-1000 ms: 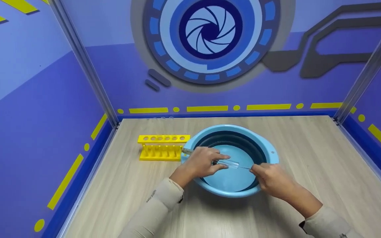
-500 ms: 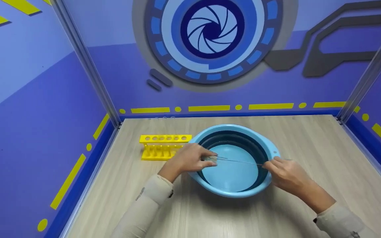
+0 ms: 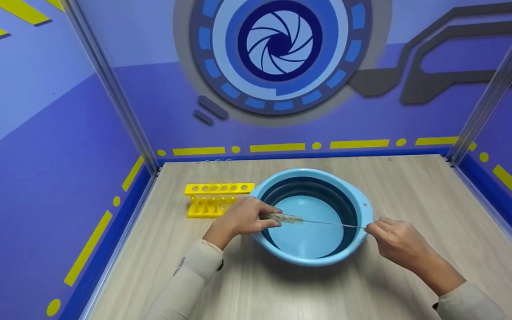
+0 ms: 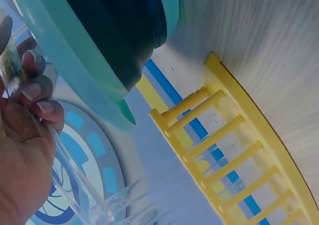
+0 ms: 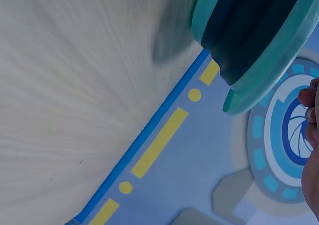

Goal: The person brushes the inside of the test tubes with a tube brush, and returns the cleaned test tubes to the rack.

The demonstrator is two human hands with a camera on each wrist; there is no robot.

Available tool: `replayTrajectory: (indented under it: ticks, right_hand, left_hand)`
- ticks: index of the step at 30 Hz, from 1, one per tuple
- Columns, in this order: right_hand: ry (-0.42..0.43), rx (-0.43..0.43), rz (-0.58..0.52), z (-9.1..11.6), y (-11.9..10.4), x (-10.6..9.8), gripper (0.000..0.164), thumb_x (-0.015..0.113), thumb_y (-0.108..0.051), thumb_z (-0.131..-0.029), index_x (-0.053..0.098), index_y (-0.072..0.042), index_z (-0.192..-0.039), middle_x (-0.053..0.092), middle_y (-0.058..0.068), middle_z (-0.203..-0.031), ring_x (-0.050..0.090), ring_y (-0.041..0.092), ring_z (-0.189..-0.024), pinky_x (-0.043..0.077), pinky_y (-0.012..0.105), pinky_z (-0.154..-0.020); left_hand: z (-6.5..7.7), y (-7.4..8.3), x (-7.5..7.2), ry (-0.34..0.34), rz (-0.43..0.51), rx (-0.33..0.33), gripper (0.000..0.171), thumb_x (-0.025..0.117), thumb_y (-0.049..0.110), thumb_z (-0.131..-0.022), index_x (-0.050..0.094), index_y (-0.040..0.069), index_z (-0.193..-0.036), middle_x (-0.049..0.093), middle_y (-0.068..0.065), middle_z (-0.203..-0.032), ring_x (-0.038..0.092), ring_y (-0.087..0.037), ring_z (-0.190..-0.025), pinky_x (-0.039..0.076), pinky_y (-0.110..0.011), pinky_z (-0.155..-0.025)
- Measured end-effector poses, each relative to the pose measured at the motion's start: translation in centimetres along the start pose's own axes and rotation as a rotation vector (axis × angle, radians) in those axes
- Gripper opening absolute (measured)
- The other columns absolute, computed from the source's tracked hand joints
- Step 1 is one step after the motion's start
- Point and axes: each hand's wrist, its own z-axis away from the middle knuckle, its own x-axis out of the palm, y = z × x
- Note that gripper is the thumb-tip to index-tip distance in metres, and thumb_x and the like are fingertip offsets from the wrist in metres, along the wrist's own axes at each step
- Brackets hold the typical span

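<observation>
In the head view my left hand (image 3: pixel 245 218) grips a clear test tube (image 4: pixel 75 172) over the left side of a light-blue basin (image 3: pixel 314 261). The tube runs back past the palm in the left wrist view. Pale bristles of a test tube brush (image 3: pixel 287 218) show just right of the left fingers; whether they are all inside the tube I cannot tell. The brush's thin wire stretches across the basin to my right hand (image 3: pixel 398 242), which pinches its end by the right rim. Only part of the right hand (image 5: pixel 311 118) shows in the right wrist view.
A yellow test tube rack (image 3: pixel 219 189) stands left of the basin, partly behind the left hand. Faint clear round outlines (image 3: pixel 218 161) lie near the table's back edge. Blue walls (image 3: pixel 158 102) enclose the wooden table (image 3: pixel 416 200) at the back and sides.
My right hand has moved right, drawing the brush wire out further. The bristles have shifted from left of the left hand to its right. The left hand has moved left.
</observation>
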Motion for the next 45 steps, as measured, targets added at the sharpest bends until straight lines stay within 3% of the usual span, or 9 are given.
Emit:
replayTrajectory:
  ticks: [4, 7, 11, 20, 26, 34, 38, 42, 45]
  right_hand:
    - [0.023, -0.014, -0.009, 0.4, 0.2, 0.1, 0.047, 0.035, -0.025, -0.118, 0.069, -0.013, -0.088, 0.056, -0.006, -0.062, 0.037, 0.002, -0.055, 0.034, 0.014, -0.045]
    - [0.023, -0.022, -0.033, 0.8, 0.4, 0.0, 0.045, 0.039, -0.027, -0.118, 0.069, -0.013, -0.088, 0.056, -0.006, -0.064, 0.038, 0.003, -0.056, 0.034, 0.015, -0.046]
    - [0.011, 0.006, -0.05, 1.3, 0.8, -0.5, 0.045, 0.04, -0.03, -0.117, 0.068, -0.013, -0.087, 0.057, -0.006, -0.066, 0.039, 0.002, -0.057, 0.039, 0.016, -0.046]
    - [-0.056, 0.04, -0.058, 1.9, 1.8, -0.5, 0.047, 0.036, -0.032, -0.118, 0.069, -0.014, -0.089, 0.059, -0.006, -0.067, 0.039, 0.001, -0.058, 0.041, 0.015, -0.049]
    - [-0.005, 0.107, -0.015, 3.0, 2.4, -0.7, 0.051, 0.032, -0.033, -0.119, 0.065, -0.014, -0.084, 0.052, -0.008, -0.065, 0.034, -0.001, -0.059, 0.035, 0.015, -0.047]
    - [-0.039, 0.159, -0.017, 3.2, 1.8, -0.3, 0.054, 0.029, -0.033, -0.119, 0.068, -0.012, -0.089, 0.052, -0.006, -0.065, 0.035, -0.001, -0.058, 0.038, 0.015, -0.047]
    - [-0.032, 0.17, -0.068, 2.8, 1.2, 0.3, 0.052, 0.032, -0.034, -0.118, 0.069, -0.011, -0.09, 0.053, -0.005, -0.066, 0.038, -0.001, -0.059, 0.039, 0.015, -0.048]
    - [-0.016, 0.173, -0.118, 2.5, 0.9, 0.7, 0.048, 0.036, -0.033, -0.117, 0.07, -0.01, -0.091, 0.053, -0.005, -0.066, 0.038, -0.001, -0.061, 0.036, 0.014, -0.05]
    - [-0.01, 0.166, -0.114, 2.3, 0.7, 0.9, 0.049, 0.035, -0.035, -0.118, 0.07, -0.01, -0.093, 0.053, -0.005, -0.067, 0.039, 0.0, -0.061, 0.036, 0.013, -0.05]
  left_hand:
    - [0.7, -0.3, -0.3, 0.005, 0.009, -0.006, 0.043, 0.073, 0.054, -0.098, 0.077, 0.03, -0.132, 0.081, 0.007, -0.092, 0.049, -0.005, -0.064, 0.037, -0.021, -0.059]
    - [1.4, -0.8, -0.5, 0.005, 0.009, -0.038, 0.043, 0.074, 0.054, -0.098, 0.076, 0.03, -0.133, 0.07, 0.009, -0.075, 0.045, -0.006, -0.063, 0.034, -0.022, -0.059]
    - [2.2, -1.5, -0.6, 0.002, 0.01, -0.1, 0.043, 0.074, 0.055, -0.098, 0.075, 0.032, -0.135, 0.055, 0.008, -0.068, 0.046, -0.007, -0.066, 0.035, -0.022, -0.059]
    - [3.1, -3.1, -1.5, 0.045, -0.001, -0.168, 0.042, 0.072, 0.056, -0.098, 0.076, 0.034, -0.134, 0.072, 0.01, -0.085, 0.054, -0.01, -0.072, 0.043, -0.025, -0.064]
    - [4.3, -4.5, -1.9, 0.162, -0.056, -0.248, 0.038, 0.074, 0.05, -0.099, 0.077, 0.034, -0.133, 0.072, 0.009, -0.087, 0.057, -0.008, -0.078, 0.048, -0.026, -0.069]
    - [4.1, -4.7, -1.7, 0.335, -0.162, -0.148, 0.037, 0.072, 0.044, -0.101, 0.076, 0.027, -0.134, 0.072, 0.002, -0.091, 0.056, -0.011, -0.076, 0.046, -0.026, -0.067]
    - [4.0, -4.4, -2.2, 0.444, -0.199, -0.131, 0.038, 0.071, 0.041, -0.103, 0.075, 0.025, -0.137, 0.074, -0.001, -0.103, 0.066, -0.017, -0.085, 0.055, -0.034, -0.076]
    - [3.5, -3.6, -3.3, 0.521, -0.136, -0.113, 0.041, 0.069, 0.041, -0.104, 0.071, 0.025, -0.142, 0.072, -0.003, -0.12, 0.068, -0.024, -0.109, 0.058, -0.043, -0.096]
    - [2.8, -3.1, -3.9, 0.57, 0.003, -0.09, 0.042, 0.067, 0.036, -0.105, 0.069, 0.022, -0.145, 0.067, -0.006, -0.125, 0.063, -0.024, -0.117, 0.058, -0.043, -0.102]
